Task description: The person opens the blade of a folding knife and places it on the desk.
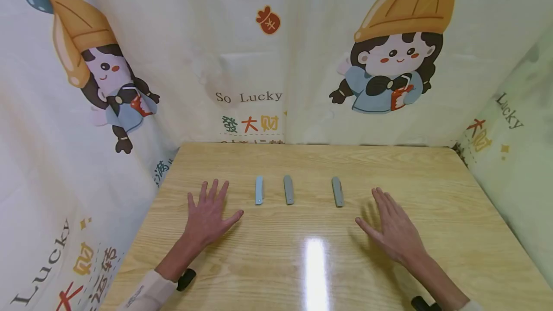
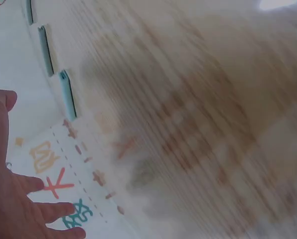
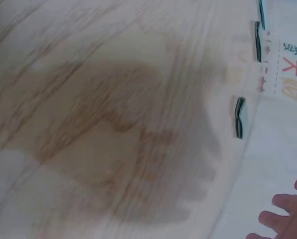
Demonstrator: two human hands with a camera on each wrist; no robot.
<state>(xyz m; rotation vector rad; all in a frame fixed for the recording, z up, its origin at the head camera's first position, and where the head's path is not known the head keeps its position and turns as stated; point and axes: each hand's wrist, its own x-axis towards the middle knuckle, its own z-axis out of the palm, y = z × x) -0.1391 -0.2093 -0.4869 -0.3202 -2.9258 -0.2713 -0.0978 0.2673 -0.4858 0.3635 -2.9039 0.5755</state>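
Three slim pieces shaped like folded pocket knives lie apart in a row across the wooden table point(image 1: 276, 248), each with a small round dot at its near end. The left one is light blue point(image 1: 259, 190); the middle one point(image 1: 288, 189) and the right one point(image 1: 338, 191) are grey-green. My left hand point(image 1: 207, 217) is left of the light blue piece, palm down with fingers spread. To the right of the right grey-green piece is my right hand point(image 1: 395, 229), fingers extended and its shadow falling on the wood. Neither hand holds or touches a piece.
A pale printed curtain point(image 1: 311, 61) hangs behind the table and down both sides. Dark straps point(image 1: 186, 280) circle the wrists. A bright light reflection point(image 1: 316, 272) lies on the near middle of the tabletop.
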